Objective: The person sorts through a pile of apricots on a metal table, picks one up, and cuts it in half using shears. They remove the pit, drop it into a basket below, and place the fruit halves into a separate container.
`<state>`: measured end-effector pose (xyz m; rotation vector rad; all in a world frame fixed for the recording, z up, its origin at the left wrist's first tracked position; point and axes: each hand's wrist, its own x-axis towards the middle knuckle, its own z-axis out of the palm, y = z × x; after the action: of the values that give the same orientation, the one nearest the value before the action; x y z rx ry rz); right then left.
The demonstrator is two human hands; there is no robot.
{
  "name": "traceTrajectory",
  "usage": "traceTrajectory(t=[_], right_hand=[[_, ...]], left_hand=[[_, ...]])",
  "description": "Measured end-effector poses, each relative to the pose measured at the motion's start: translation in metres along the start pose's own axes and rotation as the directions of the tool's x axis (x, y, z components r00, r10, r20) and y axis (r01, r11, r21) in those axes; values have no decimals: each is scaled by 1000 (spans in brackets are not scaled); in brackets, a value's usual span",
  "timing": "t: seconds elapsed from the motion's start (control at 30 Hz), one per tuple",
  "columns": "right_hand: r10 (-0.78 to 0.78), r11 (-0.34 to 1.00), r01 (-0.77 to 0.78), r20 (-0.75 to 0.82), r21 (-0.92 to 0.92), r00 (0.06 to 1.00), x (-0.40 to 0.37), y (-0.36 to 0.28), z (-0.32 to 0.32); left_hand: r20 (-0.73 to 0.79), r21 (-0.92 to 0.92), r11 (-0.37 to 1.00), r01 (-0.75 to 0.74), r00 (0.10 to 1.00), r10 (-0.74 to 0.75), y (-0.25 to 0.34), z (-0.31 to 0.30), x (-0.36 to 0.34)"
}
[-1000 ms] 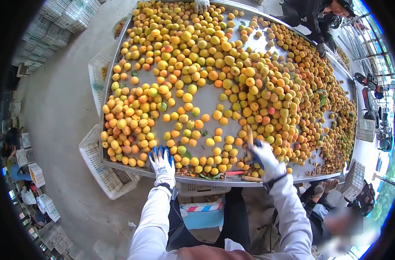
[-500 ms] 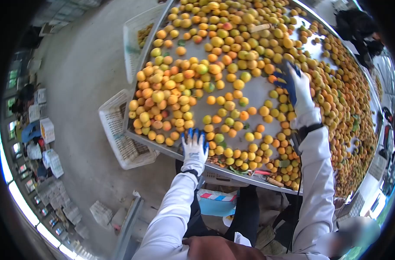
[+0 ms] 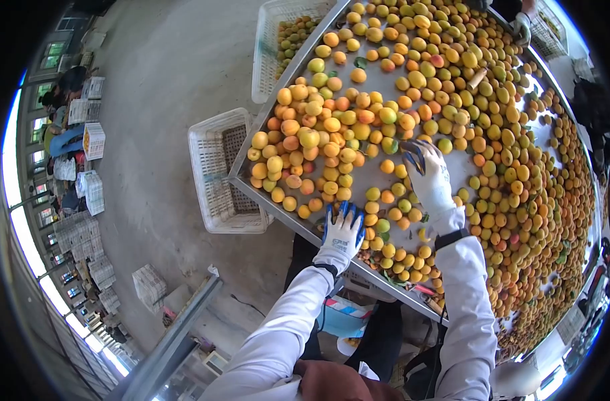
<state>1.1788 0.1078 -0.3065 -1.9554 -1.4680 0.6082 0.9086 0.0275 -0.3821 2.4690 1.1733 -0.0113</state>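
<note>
A metal sorting table (image 3: pixel 402 291) carries a great many orange, yellow and greenish apricots (image 3: pixel 308 138). My left hand (image 3: pixel 343 230), in a white glove with blue fingers, lies palm down at the table's near edge, fingers spread against the fruit. My right hand (image 3: pixel 427 175), gloved alike, reaches over the middle of the table. Its fingers are apart and slightly bent beside a few apricots, with nothing seen in them. Around the right hand the apricots lie scattered, with grey table surface showing between them.
Beside the table's left corner stands a white plastic crate (image 3: pixel 208 180); another crate (image 3: pixel 268 50) holding fruit is above it. A co-worker's gloved hand (image 3: pixel 522 29) is at the far edge. A wooden piece (image 3: pixel 477 78) lies among the fruit. A metal rail (image 3: pixel 174 321) stands lower left.
The view has shifted, so the table appears further right. My right hand has moved left and nearer across the table. My left hand remains at the near edge, and a co-worker's hand now shows.
</note>
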Motion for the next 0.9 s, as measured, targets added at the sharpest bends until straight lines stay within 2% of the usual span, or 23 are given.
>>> traceTrajectory(t=[0.17, 0.23, 0.33, 0.4, 0.47, 0.53, 0.57, 0.7, 0.77, 0.8, 0.87, 0.9], right_hand=[[-45, 994, 45, 0, -102, 999, 46, -24, 22], [-42, 994, 47, 57, -100, 998, 64, -25, 31], [-49, 982, 54, 33, -179, 998, 92, -32, 47], [-22, 986, 33, 66, -165, 998, 113, -40, 61], [-73, 916, 88, 53, -392, 996, 128, -53, 77], [100, 879, 5, 196, -477, 975, 136, -61, 93], [152, 865, 6, 274, -501, 950, 134, -61, 102], [155, 840, 7, 251, -543, 955, 121, -52, 104], [130, 854, 49, 303, -519, 944, 107, -42, 90], [9, 871, 105, 229, -481, 974, 92, -37, 88], [72, 839, 140, 362, -525, 929, 63, -27, 77], [84, 846, 136, 380, -516, 921, 47, -23, 70]], left_hand=[[-7, 0, 1000, 9, 1000, -9, 1, -5, 1], [27, 43, 999, 9, 1000, -10, 0, -4, 0], [85, 68, 998, 7, 996, -12, -2, 1, 0], [103, 84, 996, -10, 995, 1, -2, -1, 1], [111, 78, 997, -21, 994, 12, -3, -2, 2], [109, 99, 995, -23, 994, 12, -3, -1, 3], [119, 96, 995, -28, 993, 17, -3, -1, 3], [128, 91, 996, -11, 992, 0, 0, -2, 0], [93, 90, 996, -19, 996, 10, -1, -1, 3], [89, 92, 995, -26, 996, 18, -3, 1, 3], [26, 28, 999, -18, 1000, 17, -5, 7, 1], [1, 15, 1000, -27, 1000, 27, -4, 6, 1]])
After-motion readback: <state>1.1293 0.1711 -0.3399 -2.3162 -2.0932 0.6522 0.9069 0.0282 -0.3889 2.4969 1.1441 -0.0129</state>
